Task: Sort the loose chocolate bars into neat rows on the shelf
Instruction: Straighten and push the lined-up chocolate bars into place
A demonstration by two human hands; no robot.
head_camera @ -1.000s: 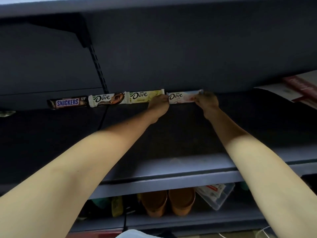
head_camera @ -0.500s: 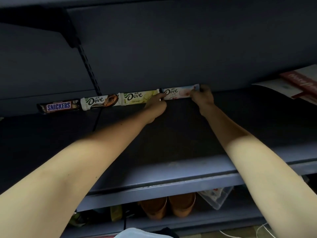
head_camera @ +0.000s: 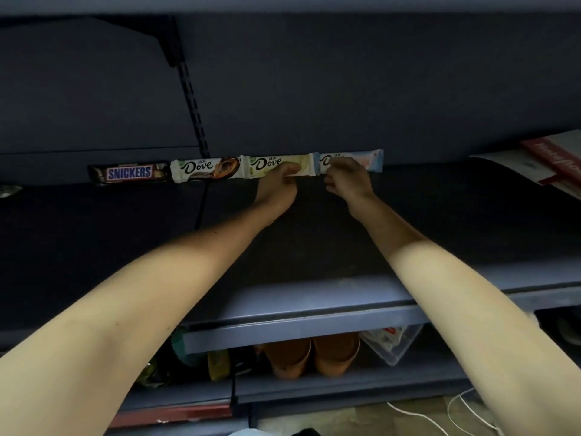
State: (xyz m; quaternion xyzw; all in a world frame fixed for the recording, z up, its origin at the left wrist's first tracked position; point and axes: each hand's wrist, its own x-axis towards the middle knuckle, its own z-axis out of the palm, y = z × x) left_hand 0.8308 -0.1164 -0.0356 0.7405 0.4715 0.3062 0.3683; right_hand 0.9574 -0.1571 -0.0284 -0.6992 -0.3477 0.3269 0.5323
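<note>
- Chocolate bars stand in one row, end to end, against the dark back wall at the rear of the shelf.
- From left to right they are a Snickers bar, a brown Dove bar, a green Dove bar and a pink Dove bar.
- The first three touch; a thin gap shows between the green and pink bars.
- The left hand reaches to the right end of the green Dove bar. One digit lies flat across the wrapper's front; the rest are hidden, so I cannot tell whether it grips.
- The right hand is on the left half of the pink Dove bar, fingers curled over the wrapper's front and thumb tucked below, covering most of the lettering.
- A red-and-white printed sheet lies on the same shelf, well to the right.
- On the lower shelf sit two copper cups side by side and a clear plastic box just beside them.
- A white cable loops on the floor.
</note>
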